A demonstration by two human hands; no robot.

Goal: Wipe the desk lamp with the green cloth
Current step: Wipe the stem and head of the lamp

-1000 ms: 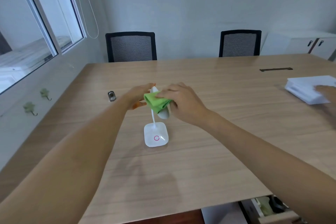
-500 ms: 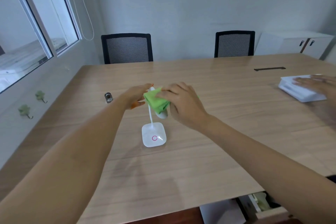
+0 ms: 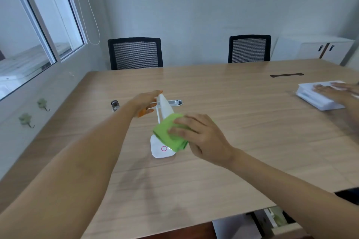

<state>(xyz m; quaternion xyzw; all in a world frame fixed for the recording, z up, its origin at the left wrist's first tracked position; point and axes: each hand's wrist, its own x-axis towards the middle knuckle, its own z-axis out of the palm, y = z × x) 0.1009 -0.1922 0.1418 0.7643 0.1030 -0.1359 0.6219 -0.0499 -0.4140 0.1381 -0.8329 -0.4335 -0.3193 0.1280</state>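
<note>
Far on the left, a small dark thing (image 3: 114,104) sits alone on the worktop (image 3: 233,170), so leave it be. Your left hand (image 3: 146,102) is up at the far end of the desk lamp (image 3: 165,110), with its fingers loosely curled on the top of the white head to hold it steady. Keep that hold soft but firm, so the lamp does not tip or slide. The lamp stands in the middle of the worktop on its white base, and the head leans down toward you. Your right hand (image 3: 202,137) is pressed around the green cloth (image 3: 171,134), which is folded over the low end of the lamp head, just above the base. Rub along the head in long, slow strokes, and turn the cloth so a clean side touches. I think the thin neck and base need wiping too.
</note>
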